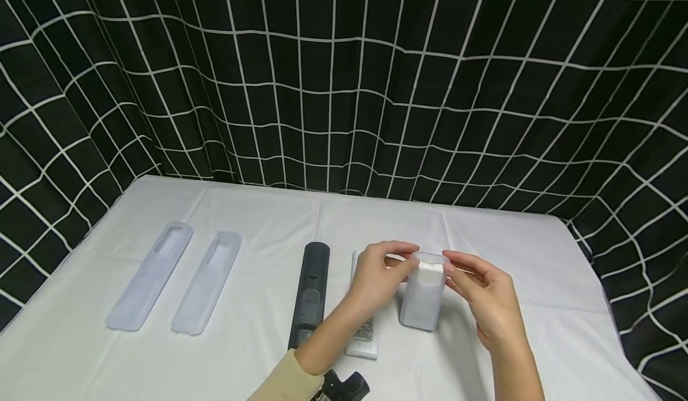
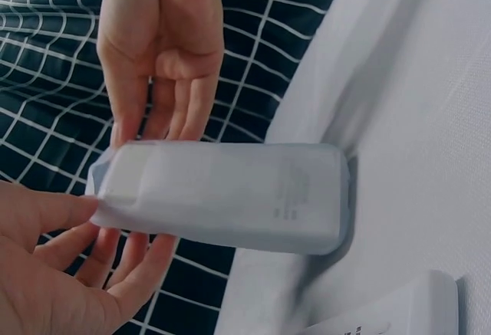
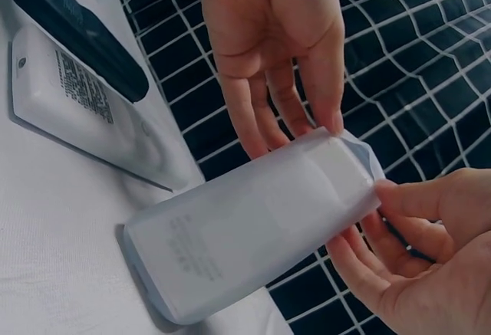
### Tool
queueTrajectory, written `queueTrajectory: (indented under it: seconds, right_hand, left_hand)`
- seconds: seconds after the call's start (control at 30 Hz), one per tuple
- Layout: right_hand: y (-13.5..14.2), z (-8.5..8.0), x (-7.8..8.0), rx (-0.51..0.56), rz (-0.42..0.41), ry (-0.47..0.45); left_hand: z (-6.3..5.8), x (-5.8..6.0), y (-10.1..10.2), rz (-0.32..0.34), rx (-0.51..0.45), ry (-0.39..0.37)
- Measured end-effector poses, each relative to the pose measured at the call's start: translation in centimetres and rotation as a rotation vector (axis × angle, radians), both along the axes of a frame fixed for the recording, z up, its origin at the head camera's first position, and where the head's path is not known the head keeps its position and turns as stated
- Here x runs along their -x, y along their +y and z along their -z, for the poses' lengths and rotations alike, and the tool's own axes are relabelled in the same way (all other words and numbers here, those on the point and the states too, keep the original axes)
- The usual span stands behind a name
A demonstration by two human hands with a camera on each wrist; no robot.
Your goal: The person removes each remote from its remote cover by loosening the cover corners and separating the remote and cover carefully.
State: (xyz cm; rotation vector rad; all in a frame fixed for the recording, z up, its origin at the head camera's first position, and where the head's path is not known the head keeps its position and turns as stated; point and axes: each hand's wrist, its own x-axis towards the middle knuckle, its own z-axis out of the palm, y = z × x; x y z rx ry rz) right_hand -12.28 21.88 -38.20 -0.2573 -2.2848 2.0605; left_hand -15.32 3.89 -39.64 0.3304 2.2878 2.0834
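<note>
A translucent silicone cover stands tilted on its lower end, with a white remote control inside it. Printed text shows faintly through the cover near the lower end. My left hand pinches the cover's upper rim on one side, thumb toward me. On the opposite side my right hand pinches the same rim between thumb and fingers. Both wrist views show the remote's upper end sitting below the cover's open mouth. Under my left forearm lies another white remote control, label side up and partly hidden.
A dark grey remote control lies left of the white one, its lower end behind my left forearm. Two more translucent covers lie at the left on the white tablecloth. A black curtain with white grid lines hangs behind the table.
</note>
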Motion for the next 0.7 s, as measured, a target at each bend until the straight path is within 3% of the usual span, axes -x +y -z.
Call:
queueTrajectory:
  seconds: [0.3,0.7]
  right_hand:
    - [-0.13,-0.08,-0.05,0.043,0.024,0.034]
    - [-0.26,-0.14,0.09,0.095,0.042,-0.044]
  left_hand:
    - [-0.06,0.04,-0.01,-0.005,-0.045,0.027]
    - [-0.38,0.09,-0.53,0.028,-0.075,-0.033]
